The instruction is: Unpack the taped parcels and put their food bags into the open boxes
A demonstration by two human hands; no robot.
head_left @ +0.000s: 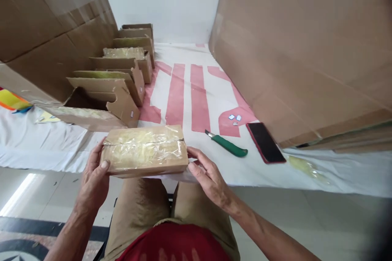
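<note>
Left hand (93, 175) — fingers grasping the left end of the box (144, 151), thumb on its taped top. Box held at the counter (45, 147) edge, above the lap. Right hand (208, 175) — fingers grasping the box's right end. Right of box: knife (227, 144), then phone (265, 142). Behind box, to its left: a row of open cartons (122, 77).

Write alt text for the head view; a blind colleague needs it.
Both hands, left hand and right hand, hold a taped box at the edge of a white sheet. A row of open boxes, a green knife and a phone lie beyond.
</note>
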